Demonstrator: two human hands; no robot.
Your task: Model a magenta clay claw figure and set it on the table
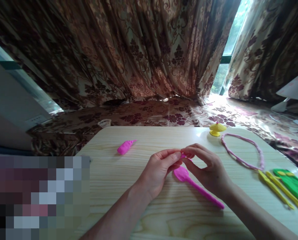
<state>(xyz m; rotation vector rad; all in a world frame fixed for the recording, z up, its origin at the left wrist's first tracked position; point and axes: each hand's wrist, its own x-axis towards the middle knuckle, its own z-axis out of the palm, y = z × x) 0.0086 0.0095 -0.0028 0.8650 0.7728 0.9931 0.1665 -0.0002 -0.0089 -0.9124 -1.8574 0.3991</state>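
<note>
Above the middle of the table, my left hand [161, 168] and my right hand [209, 166] meet fingertip to fingertip. Between them they pinch a small bit of pink modelling clay [183, 155], mostly hidden by the fingers. Just below lies a pink clay spoon [201, 190], its round bowl under my fingers and its handle pointing toward the lower right. A larger lump of pink clay [125, 147] with a drawn-out thin tip rests farther left, apart from both hands.
On the right of the wooden table [143, 220] are a yellow clay dish on a foot [216, 129], a twisted pale-pink clay ring [241, 137], yellow clay sticks [276, 190] and a green clay slab [295, 186]. A white lamp [295, 88] stands beyond. Pixelation covers the lower left.
</note>
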